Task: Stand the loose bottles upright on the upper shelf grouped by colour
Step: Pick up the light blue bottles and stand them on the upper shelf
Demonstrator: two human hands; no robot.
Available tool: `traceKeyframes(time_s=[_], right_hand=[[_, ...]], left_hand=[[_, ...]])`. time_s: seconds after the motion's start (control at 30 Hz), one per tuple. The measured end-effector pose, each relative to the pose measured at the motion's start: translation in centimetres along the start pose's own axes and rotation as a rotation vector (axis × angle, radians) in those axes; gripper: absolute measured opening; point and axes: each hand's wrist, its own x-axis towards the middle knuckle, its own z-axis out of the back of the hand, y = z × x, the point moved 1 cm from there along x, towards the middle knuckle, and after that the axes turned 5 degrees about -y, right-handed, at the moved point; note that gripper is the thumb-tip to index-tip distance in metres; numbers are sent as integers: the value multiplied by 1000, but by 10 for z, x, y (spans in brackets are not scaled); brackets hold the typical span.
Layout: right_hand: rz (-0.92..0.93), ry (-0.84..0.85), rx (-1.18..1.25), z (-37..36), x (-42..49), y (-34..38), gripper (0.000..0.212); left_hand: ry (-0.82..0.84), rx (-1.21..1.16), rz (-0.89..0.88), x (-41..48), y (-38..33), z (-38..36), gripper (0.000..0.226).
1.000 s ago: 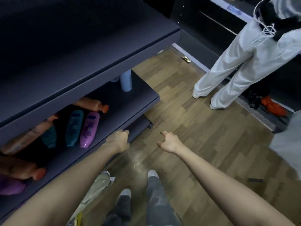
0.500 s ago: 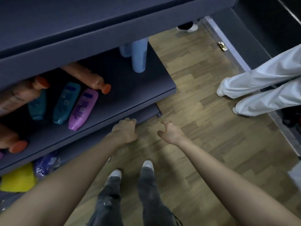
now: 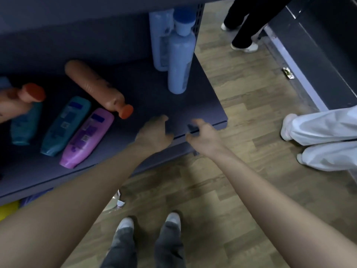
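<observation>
Head view: your left hand (image 3: pixel 154 134) hangs over the front part of the dark shelf (image 3: pixel 173 105), fingers loosely curled and holding nothing. Your right hand (image 3: pixel 204 136) is just beside it at the shelf's front edge, blurred, thumb and fingers apart, and it grasps nothing either. The two hands are close together but not touching.

The loose bottles lie flat on this shelf, to the left of your hands. Nearest your left hand is an orange bottle (image 3: pixel 94 86), its orange cap pointing at the front edge. Beside it lie a purple bottle (image 3: pixel 87 138) and a teal bottle (image 3: pixel 65 124), side by side and slanted the same way. Further left you have a second teal bottle (image 3: pixel 25 124), with another orange bottle (image 3: pixel 17 101) lying partly across it at the picture's edge.

At the right end of the shelf two pale blue bottles (image 3: pixel 180 60) stand upright, one behind the other. The upper shelf (image 3: pixel 77 8) crosses the top of the picture, and what is on it is hidden.

Below, your shoes (image 3: pixel 125 223) stand on the wooden floor (image 3: pixel 241 113). A person in white trousers (image 3: pixel 324 140) stands at the right, another in black trousers (image 3: pixel 245 22) further back.
</observation>
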Motion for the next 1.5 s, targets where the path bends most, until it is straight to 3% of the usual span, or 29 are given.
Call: traceKeyframes(time_s=[0.57,0.67,0.83,1.07,1.2,1.3,1.37,1.5], right_hand=[[310,-259,109,5,107,16,48],[316,-280,193,7,122,26,61],[265,-252,521,11,138,46,90],[166,-220,647,16,137,56,86],[137,-297,747,19,124,58,76],[159,-381,834,16,104,53,89],[130,-398,903,16,90,48,83],[-2,-330,1171,23,64,35,31]], left_hand=[[-430,-486,-113,83,-24,7,78],[-461,-544,-118,94,-26,16,83],[-391,-639,-175,97,-31,29,82],[-324,-708,-212,90,-30,26,82],[-294,-687,-249,78,-29,23,77],[-251,-647,-254,70,-26,17,81],[-223,-620,-233,64,-25,18,84],[-155,-473,-213,48,-28,29,76]])
